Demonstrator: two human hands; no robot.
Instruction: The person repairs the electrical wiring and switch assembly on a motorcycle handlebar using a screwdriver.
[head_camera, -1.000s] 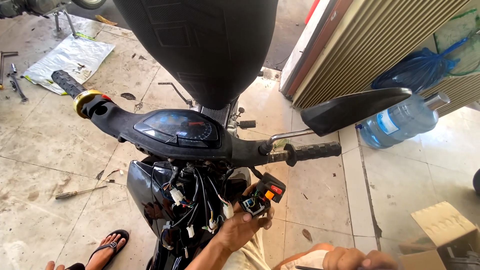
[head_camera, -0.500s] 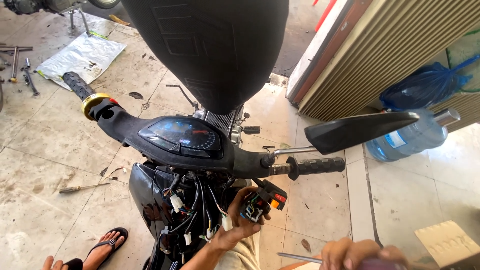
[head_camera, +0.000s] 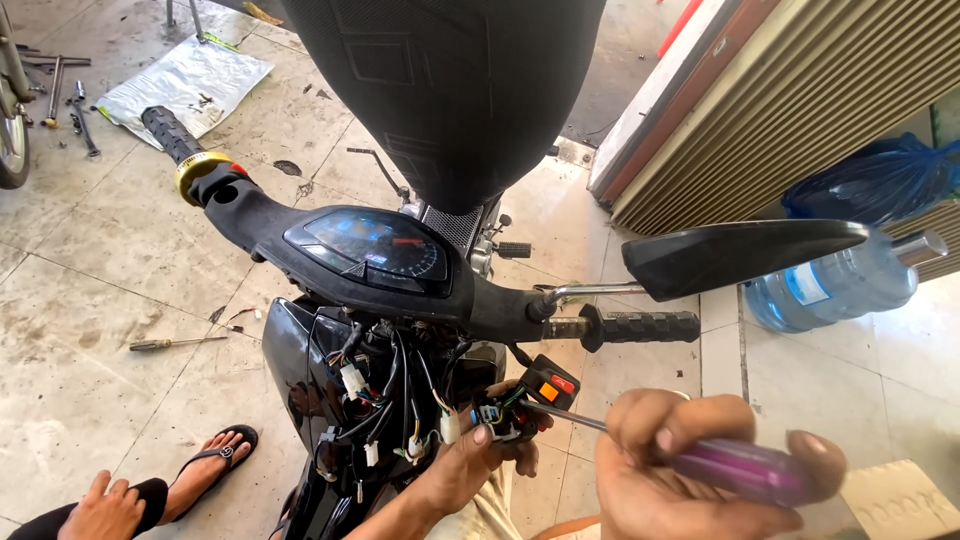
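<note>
A black motorbike stands in front of me with its front panel off, and loose wires and connectors (head_camera: 385, 410) hang under the handlebar (head_camera: 400, 275). My left hand (head_camera: 475, 455) holds a small black switch block (head_camera: 535, 395) with red and orange buttons, which dangles on its wires below the right grip (head_camera: 640, 325). My right hand (head_camera: 700, 465) grips a purple-handled screwdriver (head_camera: 735, 470). Its thin metal shaft points left and its tip touches the switch block.
Another person's sandalled foot (head_camera: 215, 470) and hand (head_camera: 100, 510) are at the lower left. A second screwdriver (head_camera: 175, 343) lies on the tiled floor. Tools (head_camera: 70, 110) and a silver sheet (head_camera: 185, 80) lie at the upper left. A blue water bottle (head_camera: 830, 285) and a roller shutter (head_camera: 780, 110) stand right.
My right hand has risen into view with the purple screwdriver and brought its tip to the switch block. My left hand still holds the block. The view has shifted slightly.
</note>
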